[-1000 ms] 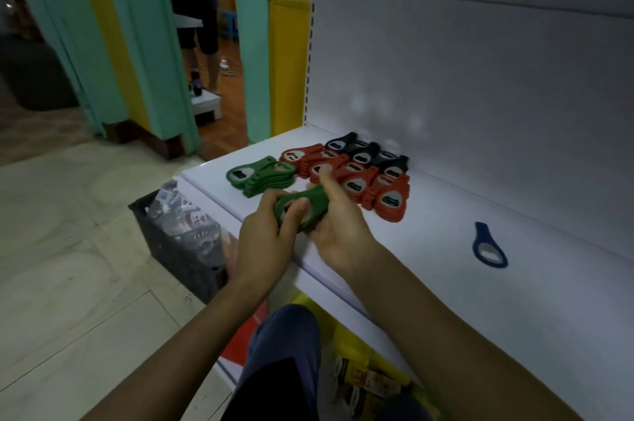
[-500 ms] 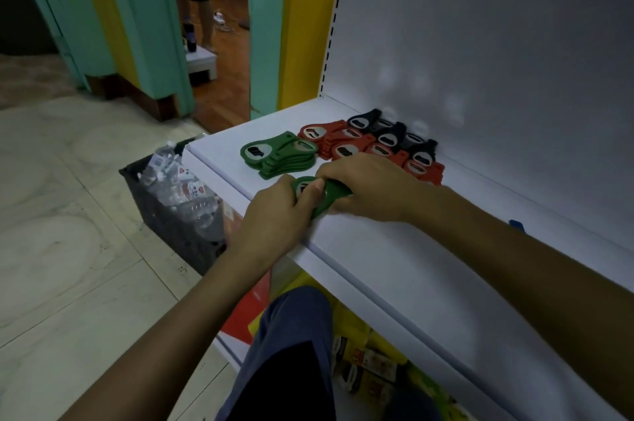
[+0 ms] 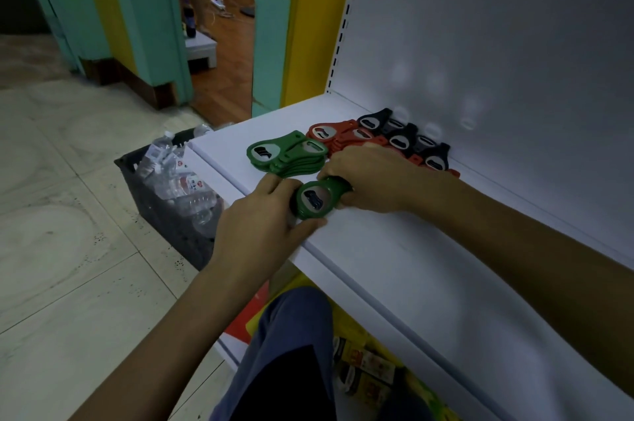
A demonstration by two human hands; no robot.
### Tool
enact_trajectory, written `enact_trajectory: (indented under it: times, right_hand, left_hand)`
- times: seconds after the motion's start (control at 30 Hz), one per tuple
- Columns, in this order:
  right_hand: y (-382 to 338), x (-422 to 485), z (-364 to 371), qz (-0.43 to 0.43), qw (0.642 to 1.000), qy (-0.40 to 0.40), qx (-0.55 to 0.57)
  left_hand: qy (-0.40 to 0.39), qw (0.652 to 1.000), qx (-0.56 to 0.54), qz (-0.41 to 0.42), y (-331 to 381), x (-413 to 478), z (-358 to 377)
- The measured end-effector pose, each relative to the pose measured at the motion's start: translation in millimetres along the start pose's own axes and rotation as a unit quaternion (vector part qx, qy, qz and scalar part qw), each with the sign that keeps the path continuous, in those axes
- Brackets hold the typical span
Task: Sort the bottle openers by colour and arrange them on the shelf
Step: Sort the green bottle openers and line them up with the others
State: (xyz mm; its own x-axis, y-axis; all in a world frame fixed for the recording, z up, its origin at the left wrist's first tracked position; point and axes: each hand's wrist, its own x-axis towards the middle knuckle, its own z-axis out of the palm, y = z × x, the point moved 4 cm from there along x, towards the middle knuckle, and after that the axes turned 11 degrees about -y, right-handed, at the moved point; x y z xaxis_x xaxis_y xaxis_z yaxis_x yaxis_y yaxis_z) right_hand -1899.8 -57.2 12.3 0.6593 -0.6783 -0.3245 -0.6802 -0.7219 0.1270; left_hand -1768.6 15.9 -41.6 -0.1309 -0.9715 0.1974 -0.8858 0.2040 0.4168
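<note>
The handful of green openers (image 3: 314,199) is brought down now. A second ago it is held up clear of the shelf (image 3: 411,266), and now it is set low at the near edge, seemingly resting on the board. It is gripped from both ends. The left hand (image 3: 267,225) is curled round the near-left side of the round head, with the thumb laid along the near rim. The right hand (image 3: 370,180) is closed over the handle end from the far side, so the handles are hidden under its fingers. The metal face of the top opener is left showing between the two hands. Just beyond it, to the far left, the green pile (image 3: 284,154) already laid down is seen fanned out, close to the held handful but not clearly touching it. The red openers (image 3: 343,136) are lined up behind, and the black openers (image 3: 401,139) are set against the back panel. The greens are judged nearly done: the handful only needs to be slid up beside its pile and released.
</note>
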Motion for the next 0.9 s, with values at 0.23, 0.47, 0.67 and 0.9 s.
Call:
enact_trajectory:
  times: [0.23, 0.47, 0.67, 0.9]
  right_hand:
    - [3.4, 1.3, -3.4, 0.0, 0.999, 0.034, 0.01]
    - [7.2, 6.8, -5.7, 0.039, 0.991, 0.122, -0.032]
    - [9.9, 14.2, -8.2, 0.057, 0.988, 0.137, -0.035]
    - [13.6, 20.4, -8.1, 0.068, 0.989, 0.118, -0.057]
  left_hand:
    - [0.049, 0.998, -0.036, -0.004, 0.1, 2.1, -0.7]
    - [0.121, 0.986, -0.112, -0.034, -2.3, 3.5, -4.5]
    - [0.147, 0.988, -0.012, -0.036, -4.7, 10.9, -8.4]
    - [0.095, 0.994, 0.048, -0.002, -12.0, 23.0, -9.2]
